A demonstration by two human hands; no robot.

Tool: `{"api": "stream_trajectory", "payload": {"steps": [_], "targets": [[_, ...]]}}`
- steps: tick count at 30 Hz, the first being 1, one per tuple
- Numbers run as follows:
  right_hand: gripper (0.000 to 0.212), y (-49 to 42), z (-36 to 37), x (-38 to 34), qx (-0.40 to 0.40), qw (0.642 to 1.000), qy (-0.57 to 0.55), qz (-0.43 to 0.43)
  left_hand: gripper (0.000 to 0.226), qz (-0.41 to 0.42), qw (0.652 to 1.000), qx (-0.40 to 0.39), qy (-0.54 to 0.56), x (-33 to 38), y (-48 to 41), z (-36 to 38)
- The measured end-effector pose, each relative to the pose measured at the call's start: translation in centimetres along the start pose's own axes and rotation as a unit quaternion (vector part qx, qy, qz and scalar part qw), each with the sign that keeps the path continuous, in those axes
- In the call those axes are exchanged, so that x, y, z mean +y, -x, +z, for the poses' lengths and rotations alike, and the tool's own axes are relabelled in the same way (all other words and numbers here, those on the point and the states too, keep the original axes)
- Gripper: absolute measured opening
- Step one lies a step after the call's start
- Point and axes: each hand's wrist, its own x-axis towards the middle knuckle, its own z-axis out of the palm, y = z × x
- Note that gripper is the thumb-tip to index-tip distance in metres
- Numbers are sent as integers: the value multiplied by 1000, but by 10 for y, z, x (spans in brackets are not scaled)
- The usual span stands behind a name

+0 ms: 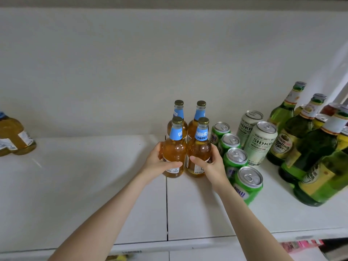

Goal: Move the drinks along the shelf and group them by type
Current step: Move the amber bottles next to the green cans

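Left hand, right hand each grip front amber bottle, side by side.

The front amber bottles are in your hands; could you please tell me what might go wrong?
The left hand grips the left amber bottle and the right hand the right amber bottle, side by side; their glass could knock.
The right hand is close to the green cans and might nudge one.
A slid base could catch on the shelf seam and tip.
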Motion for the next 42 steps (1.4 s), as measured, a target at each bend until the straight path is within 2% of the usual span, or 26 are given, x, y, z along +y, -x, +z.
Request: {"api": "stream_trajectory", "payload": {"steps": [3,7,14,29,42], "targets": [[69,7,0,5,11,1000,-23,2,93,-5,1000,1,11,-1,3,-2],[79,24,0,18,38,999,-30,-2,83,-8,1000,22,12,-14,18,-8],[59,26,5,27,71,997,-20,-38,51,-3,996,85,2,-26,23,0],[51,9,7,30,110,991,-57,-59,52,0,995,99,1,-24,-2,12],[51,-1,8,35,112,990,-39,-75,53,1,996,88,6,-25,-7,8]]}}
